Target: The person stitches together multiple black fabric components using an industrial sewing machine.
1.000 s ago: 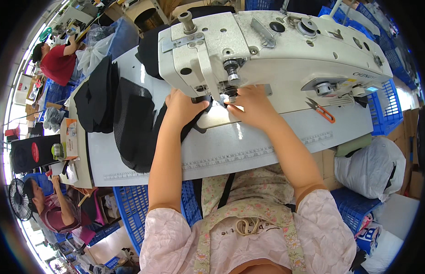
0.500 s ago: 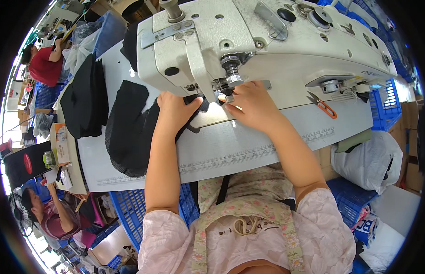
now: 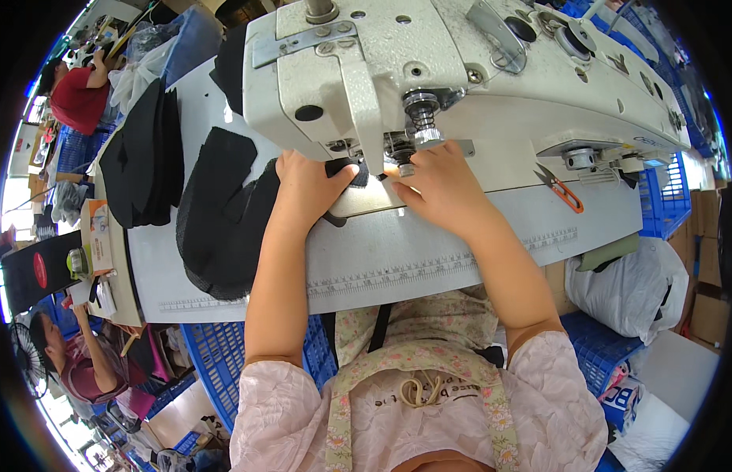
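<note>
Showing sewing machine [image 3: 476,102] farther right in frame than before, maybe camera drift. Pressing black fabric [image 3: 362,178], centre frame, with thumb of left hand [image 3: 303,189], other fingers hidden; cannot tell grip of right hand [image 3: 440,187]. Could nip either hand, working so close under sewing machine; could skew fabric, pressing unevenly.

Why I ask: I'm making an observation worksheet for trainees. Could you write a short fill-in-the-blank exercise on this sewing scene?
1. The snips lying on the table have ____ handles.
2. The left hand touches ____ fabric.
3. The snips lie to the ____ of the right hand.

Missing words: orange; black; right.
</note>
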`<state>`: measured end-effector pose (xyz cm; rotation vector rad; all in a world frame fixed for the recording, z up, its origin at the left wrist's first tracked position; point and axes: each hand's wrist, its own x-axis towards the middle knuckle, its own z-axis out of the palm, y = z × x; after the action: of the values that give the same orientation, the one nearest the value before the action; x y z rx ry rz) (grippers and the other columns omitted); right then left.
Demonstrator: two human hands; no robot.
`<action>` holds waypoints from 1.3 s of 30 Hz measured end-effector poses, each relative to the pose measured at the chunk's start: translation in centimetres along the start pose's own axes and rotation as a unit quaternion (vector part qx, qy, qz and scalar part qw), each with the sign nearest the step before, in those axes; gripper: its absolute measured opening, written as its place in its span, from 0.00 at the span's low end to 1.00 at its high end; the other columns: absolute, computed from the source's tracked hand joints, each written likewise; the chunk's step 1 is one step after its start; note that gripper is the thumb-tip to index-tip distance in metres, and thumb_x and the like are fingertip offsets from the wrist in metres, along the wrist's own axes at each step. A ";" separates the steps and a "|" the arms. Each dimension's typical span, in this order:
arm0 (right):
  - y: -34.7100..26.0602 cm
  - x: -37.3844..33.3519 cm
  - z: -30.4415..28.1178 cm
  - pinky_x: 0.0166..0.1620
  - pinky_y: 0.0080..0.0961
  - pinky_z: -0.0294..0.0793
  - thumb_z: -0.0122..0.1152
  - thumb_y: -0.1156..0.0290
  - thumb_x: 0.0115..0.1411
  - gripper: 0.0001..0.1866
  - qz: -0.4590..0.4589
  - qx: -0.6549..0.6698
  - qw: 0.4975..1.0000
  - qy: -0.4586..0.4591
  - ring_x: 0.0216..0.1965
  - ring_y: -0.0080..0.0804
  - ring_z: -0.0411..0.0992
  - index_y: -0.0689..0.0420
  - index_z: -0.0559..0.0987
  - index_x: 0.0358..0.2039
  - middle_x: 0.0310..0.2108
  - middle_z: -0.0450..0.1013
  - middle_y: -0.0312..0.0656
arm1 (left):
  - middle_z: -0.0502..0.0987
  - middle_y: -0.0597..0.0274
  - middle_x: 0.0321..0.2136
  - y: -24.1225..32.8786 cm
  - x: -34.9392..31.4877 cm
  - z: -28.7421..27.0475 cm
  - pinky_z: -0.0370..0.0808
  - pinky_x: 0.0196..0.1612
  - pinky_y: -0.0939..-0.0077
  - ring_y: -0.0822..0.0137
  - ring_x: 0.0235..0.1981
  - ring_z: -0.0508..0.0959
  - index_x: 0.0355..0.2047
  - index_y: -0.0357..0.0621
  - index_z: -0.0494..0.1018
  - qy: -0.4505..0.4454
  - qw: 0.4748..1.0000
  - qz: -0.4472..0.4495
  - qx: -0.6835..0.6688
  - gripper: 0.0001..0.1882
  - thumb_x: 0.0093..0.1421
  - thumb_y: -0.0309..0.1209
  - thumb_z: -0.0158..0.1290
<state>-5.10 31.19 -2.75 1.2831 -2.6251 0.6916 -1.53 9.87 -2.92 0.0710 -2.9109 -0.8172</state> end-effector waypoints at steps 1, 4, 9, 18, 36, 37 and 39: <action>0.0 0.0 0.0 0.51 0.38 0.59 0.60 0.68 0.48 0.04 -0.002 -0.004 1.000 0.001 0.45 0.32 0.66 0.51 0.77 0.26 0.39 0.71 0.36 | 0.75 0.53 0.35 0.0 0.0 0.0 0.64 0.43 0.56 0.48 0.43 0.69 0.36 0.41 0.74 0.000 1.000 0.001 0.000 0.19 0.43 0.35 0.61; -0.1 0.0 -0.1 0.51 0.38 0.59 0.60 0.69 0.47 0.04 0.005 -0.005 1.000 -0.011 0.45 0.32 0.66 0.51 0.76 0.26 0.39 0.71 0.36 | 0.75 0.52 0.35 0.0 -0.1 0.1 0.63 0.45 0.55 0.48 0.43 0.69 0.38 0.41 0.73 -0.014 1.000 -0.003 -0.013 0.20 0.44 0.35 0.61; -0.2 -0.1 -0.2 0.51 0.38 0.59 0.60 0.69 0.47 0.04 0.000 -0.015 1.000 0.004 0.46 0.33 0.66 0.52 0.76 0.26 0.40 0.70 0.37 | 0.74 0.51 0.36 0.0 -0.1 0.2 0.61 0.46 0.55 0.47 0.44 0.69 0.39 0.41 0.72 -0.015 1.000 -0.008 -0.002 0.21 0.45 0.35 0.60; -0.5 0.1 -0.3 0.52 0.37 0.60 0.60 0.70 0.47 0.04 0.006 -0.016 1.000 -0.005 0.46 0.33 0.66 0.53 0.76 0.25 0.40 0.71 0.37 | 0.74 0.51 0.20 0.0 0.0 0.8 0.67 0.32 0.59 0.48 0.26 0.73 0.22 0.35 0.74 0.083 0.994 0.067 0.026 0.13 0.42 0.33 0.63; -0.2 0.1 -0.4 0.49 0.36 0.62 0.58 0.72 0.46 0.03 -0.020 -0.010 1.000 0.010 0.45 0.34 0.66 0.53 0.76 0.24 0.39 0.71 0.38 | 0.75 0.49 0.26 0.3 -0.1 0.9 0.67 0.37 0.58 0.45 0.32 0.72 0.25 0.35 0.74 0.122 0.988 0.093 -0.002 0.12 0.43 0.31 0.61; -0.1 0.1 -0.3 0.49 0.36 0.62 0.58 0.72 0.47 0.03 -0.021 -0.017 1.000 0.015 0.45 0.34 0.66 0.54 0.76 0.24 0.39 0.71 0.39 | 0.75 0.49 0.26 0.3 -0.1 0.9 0.67 0.37 0.58 0.45 0.32 0.72 0.25 0.35 0.74 0.122 0.988 0.093 -0.004 0.12 0.43 0.31 0.61; 0.0 0.1 -0.1 0.50 0.36 0.62 0.58 0.72 0.47 0.02 -0.015 -0.019 1.000 0.009 0.45 0.35 0.66 0.54 0.76 0.24 0.39 0.71 0.39 | 0.74 0.48 0.25 0.2 0.0 0.9 0.67 0.36 0.57 0.45 0.31 0.72 0.24 0.34 0.73 0.091 0.993 0.068 0.013 0.12 0.44 0.31 0.61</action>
<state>-5.20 31.19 -2.61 1.2965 -2.5859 0.6419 -1.61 10.53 -3.53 -0.0485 -2.7216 -0.7100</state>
